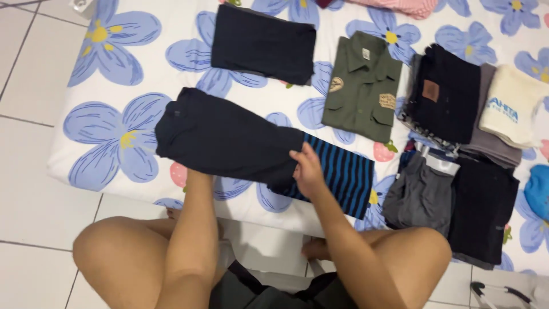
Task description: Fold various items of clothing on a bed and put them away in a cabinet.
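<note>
A dark navy pair of shorts (223, 137) lies folded across a white mattress sheet with blue flowers (114, 63). My left hand (194, 174) is tucked under the garment's near edge, mostly hidden by the cloth. My right hand (309, 170) rests on the garment's right end, fingers gripping its edge. Under that end lies a blue and black striped cloth (343, 174).
A folded dark garment (263, 43) lies further back. A folded olive shirt (363, 86) sits to the right, then stacks of dark, grey and cream clothes (457, 97), and grey and black shorts (452, 200). My bare knees and the tiled floor (28, 200) are near.
</note>
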